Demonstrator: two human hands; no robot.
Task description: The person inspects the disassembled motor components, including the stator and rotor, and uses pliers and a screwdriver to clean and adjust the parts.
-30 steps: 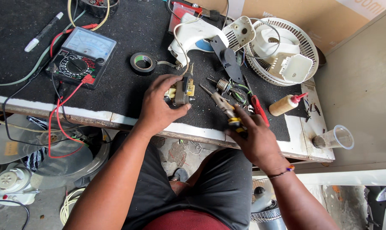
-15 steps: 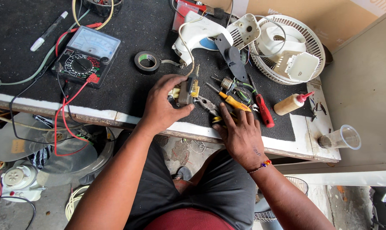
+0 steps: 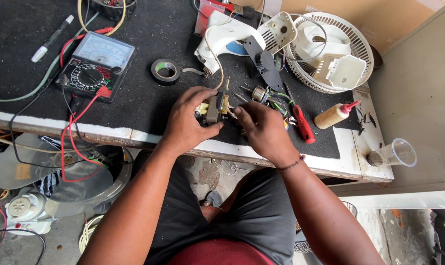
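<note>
**Both hands close on the small motor**

Since a moment ago the right hand [image 3: 266,132] has slid left from the tools and now meets the left hand [image 3: 188,122] at the small motor [image 3: 215,108], which sits on the black mat near the bench's front edge. The left hand clasps the motor's body; the right hand's fingers press at its side, though whether they pinch anything I cannot tell.

Loose wires trail from the motor, and a tug could, I'd judge, snap one or drag the motor off the edge.

Just right lies a red-handled screwdriver [image 3: 301,125], then a tan glue bottle [image 3: 334,114] with a red cap, and a clear plastic cup [image 3: 394,153] at the corner. Farther back sit a roll of black tape [image 3: 165,71], a meter [image 3: 96,66] with red leads, and a white fan grille [image 3: 352,49].
</note>
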